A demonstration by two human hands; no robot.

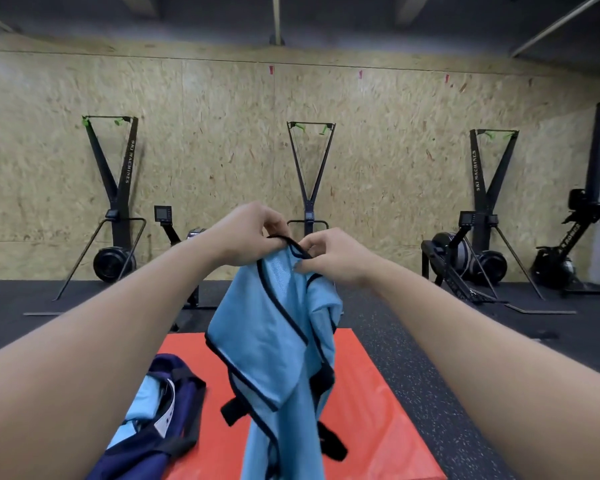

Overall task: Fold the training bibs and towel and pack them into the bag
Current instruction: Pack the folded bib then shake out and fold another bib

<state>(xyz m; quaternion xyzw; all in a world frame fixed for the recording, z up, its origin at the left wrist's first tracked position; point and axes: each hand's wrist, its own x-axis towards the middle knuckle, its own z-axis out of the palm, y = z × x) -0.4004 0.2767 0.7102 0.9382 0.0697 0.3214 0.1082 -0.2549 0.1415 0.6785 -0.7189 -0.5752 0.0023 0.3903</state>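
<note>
Hanging from both raised hands, a light-blue mesh training bib with black edging (274, 344) was held up in front of the person, above a red-orange floor mat (371, 403).

Left hand (246, 233): fingers curled, pinching the black-trimmed top edge of the bib at its upper left.
Right hand (329, 256): fingers curled, pinching the same top edge just beside the left hand; the two hands were close together, a short loop of black trim arching between them.
Bib: draped downward in loose folds, the lower part reaching the bottom of the view; black straps dangled from its lower edges on both sides. Whether the hem touched the mat could not be told.
Navy-blue fabric bag with dark handles (163, 427): lay open on the left part of the mat, near the person's left forearm. Light-blue fabric (146, 396) showed inside its mouth, with a white label beside it.
Surroundings: dark speckled rubber floor (413, 341) around the mat; a chipboard-panelled wall (222, 133) behind; three black upright ski machines with green handles (113, 188) stood along the wall, well apart from the mat, with rowing machines (465, 258) near them.
</note>
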